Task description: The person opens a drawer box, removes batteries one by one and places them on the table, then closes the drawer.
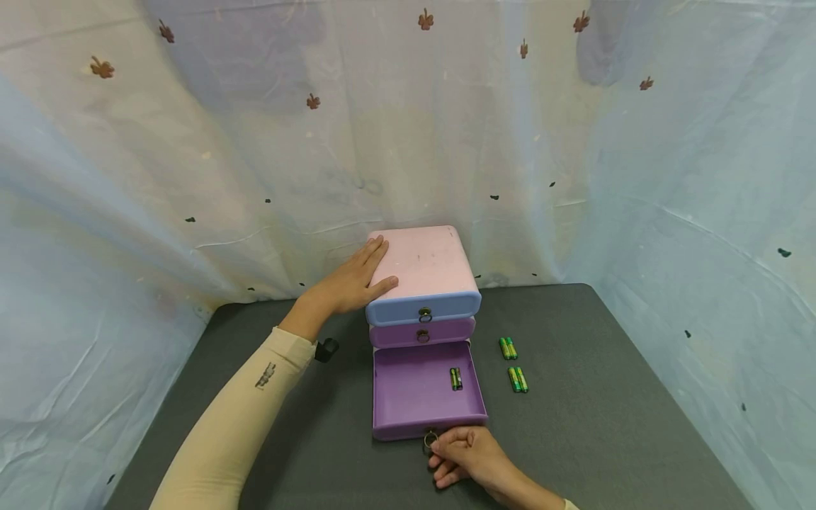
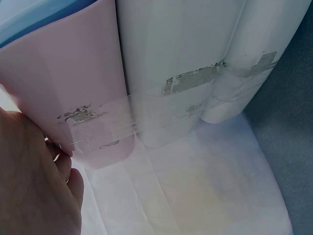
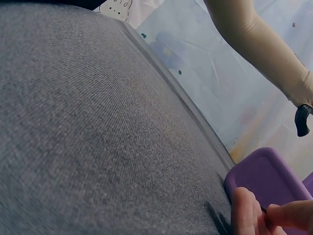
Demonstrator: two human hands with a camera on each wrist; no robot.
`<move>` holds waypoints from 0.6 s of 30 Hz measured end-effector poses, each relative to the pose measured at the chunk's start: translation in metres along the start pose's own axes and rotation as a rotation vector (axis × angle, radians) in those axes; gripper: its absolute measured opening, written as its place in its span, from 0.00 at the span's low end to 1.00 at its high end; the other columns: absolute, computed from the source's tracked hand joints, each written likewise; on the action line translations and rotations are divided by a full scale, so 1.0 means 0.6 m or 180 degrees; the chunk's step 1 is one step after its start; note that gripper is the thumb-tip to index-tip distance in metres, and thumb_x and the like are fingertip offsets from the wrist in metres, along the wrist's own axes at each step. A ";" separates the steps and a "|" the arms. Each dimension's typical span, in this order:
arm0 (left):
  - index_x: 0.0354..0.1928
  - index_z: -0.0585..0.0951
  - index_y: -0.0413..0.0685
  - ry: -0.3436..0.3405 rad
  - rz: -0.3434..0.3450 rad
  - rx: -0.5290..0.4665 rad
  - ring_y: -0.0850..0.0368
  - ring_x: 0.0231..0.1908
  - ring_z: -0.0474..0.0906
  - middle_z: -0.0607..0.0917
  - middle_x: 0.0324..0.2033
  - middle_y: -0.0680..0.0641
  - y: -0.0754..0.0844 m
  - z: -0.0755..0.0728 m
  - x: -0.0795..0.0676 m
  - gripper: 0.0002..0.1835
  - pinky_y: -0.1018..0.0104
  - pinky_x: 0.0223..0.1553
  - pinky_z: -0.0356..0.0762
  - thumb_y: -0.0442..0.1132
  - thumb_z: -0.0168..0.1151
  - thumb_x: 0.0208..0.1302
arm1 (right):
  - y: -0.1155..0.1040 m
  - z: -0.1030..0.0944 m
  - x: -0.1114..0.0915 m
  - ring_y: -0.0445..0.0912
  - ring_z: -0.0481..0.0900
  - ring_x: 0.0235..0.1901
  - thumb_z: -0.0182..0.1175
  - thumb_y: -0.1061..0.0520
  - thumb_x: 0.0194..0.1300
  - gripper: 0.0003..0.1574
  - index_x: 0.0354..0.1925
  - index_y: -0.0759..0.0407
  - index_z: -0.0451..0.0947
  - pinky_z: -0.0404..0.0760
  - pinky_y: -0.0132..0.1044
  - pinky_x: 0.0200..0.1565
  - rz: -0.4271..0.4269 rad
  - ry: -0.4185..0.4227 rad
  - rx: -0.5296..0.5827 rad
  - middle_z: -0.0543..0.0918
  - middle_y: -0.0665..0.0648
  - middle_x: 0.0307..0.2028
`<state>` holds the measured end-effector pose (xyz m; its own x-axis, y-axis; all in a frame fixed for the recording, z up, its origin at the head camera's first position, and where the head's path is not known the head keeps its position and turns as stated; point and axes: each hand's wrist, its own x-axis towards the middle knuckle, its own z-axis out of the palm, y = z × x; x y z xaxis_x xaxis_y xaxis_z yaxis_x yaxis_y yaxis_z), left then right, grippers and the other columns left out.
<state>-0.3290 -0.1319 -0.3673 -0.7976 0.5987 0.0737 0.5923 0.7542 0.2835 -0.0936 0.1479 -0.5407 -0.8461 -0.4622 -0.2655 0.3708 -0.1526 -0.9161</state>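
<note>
A small chest of drawers (image 1: 421,258) with a pink top stands at the back of the table. My left hand (image 1: 353,280) rests on the left side of that top, fingers stretched out and thumb apart. Below the blue drawer (image 1: 389,312) and the upper purple drawer (image 1: 392,334), the bottom purple drawer (image 1: 408,397) is pulled out toward me. My right hand (image 1: 472,457) pinches the ring pull (image 1: 430,439) on its front between thumb and finger. Inside that drawer, toward its right side, lies a pair of batteries (image 1: 455,379).
Two more pairs of green batteries, a farther pair (image 1: 508,348) and a nearer pair (image 1: 518,380), lie on the dark grey table (image 1: 605,411) right of the chest. A pale patterned curtain (image 1: 408,142) hangs close behind the chest and along both sides.
</note>
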 end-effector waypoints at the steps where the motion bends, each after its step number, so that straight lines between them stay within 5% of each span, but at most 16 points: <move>1: 0.88 0.37 0.46 0.0002 0.0004 0.0003 0.49 0.86 0.30 0.35 0.87 0.45 0.000 0.000 0.000 0.49 0.48 0.85 0.39 0.67 0.43 0.83 | 0.000 0.000 0.000 0.45 0.91 0.30 0.65 0.61 0.77 0.17 0.51 0.78 0.82 0.93 0.41 0.38 0.0005 0.0002 0.0000 0.91 0.63 0.37; 18: 0.88 0.37 0.47 -0.0001 0.0007 -0.0011 0.50 0.86 0.31 0.36 0.87 0.45 -0.001 0.001 0.002 0.48 0.49 0.85 0.39 0.67 0.42 0.84 | 0.001 -0.003 -0.002 0.45 0.91 0.30 0.66 0.60 0.77 0.18 0.52 0.77 0.83 0.93 0.41 0.37 0.0080 0.0041 -0.0047 0.91 0.63 0.37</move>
<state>-0.3300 -0.1315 -0.3681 -0.7963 0.6003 0.0740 0.5935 0.7520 0.2867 -0.0933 0.1497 -0.5413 -0.8415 -0.4543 -0.2924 0.3865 -0.1281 -0.9134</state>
